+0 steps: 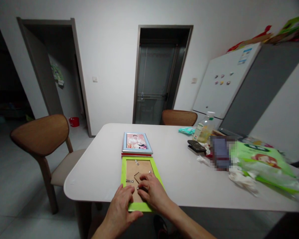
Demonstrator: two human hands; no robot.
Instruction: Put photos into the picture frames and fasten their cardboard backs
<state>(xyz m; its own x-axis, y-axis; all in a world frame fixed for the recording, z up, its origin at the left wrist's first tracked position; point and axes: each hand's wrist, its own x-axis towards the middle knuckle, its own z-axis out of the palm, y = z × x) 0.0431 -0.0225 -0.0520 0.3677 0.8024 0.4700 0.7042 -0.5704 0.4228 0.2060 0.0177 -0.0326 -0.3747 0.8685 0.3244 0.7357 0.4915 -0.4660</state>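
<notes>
A lime-green picture frame (124, 169) lies face down at the table's near edge, its brown backing board (133, 167) up. Several metal clips, one a silver clip (130, 181) on the left, sit around the backing, and a thin wire stand (136, 175) shows in its middle. My left hand (121, 205) is closed on the frame's lower left side, thumb along the near edge. My right hand (153, 192) lies over the right side, fingers bent and apart, fingertips on the backing beside the lower clip (138, 188). Part of the frame is hidden under it.
Beyond the green frame lies a pale-blue picture frame (124, 144) atop a red-edged one. On the right of the white table (179, 179) stand a bottle (203, 129), a black wallet-like item (196, 146), crumpled tissues (241, 179) and a green package (266, 161). Wooden chairs (43, 134) stand around.
</notes>
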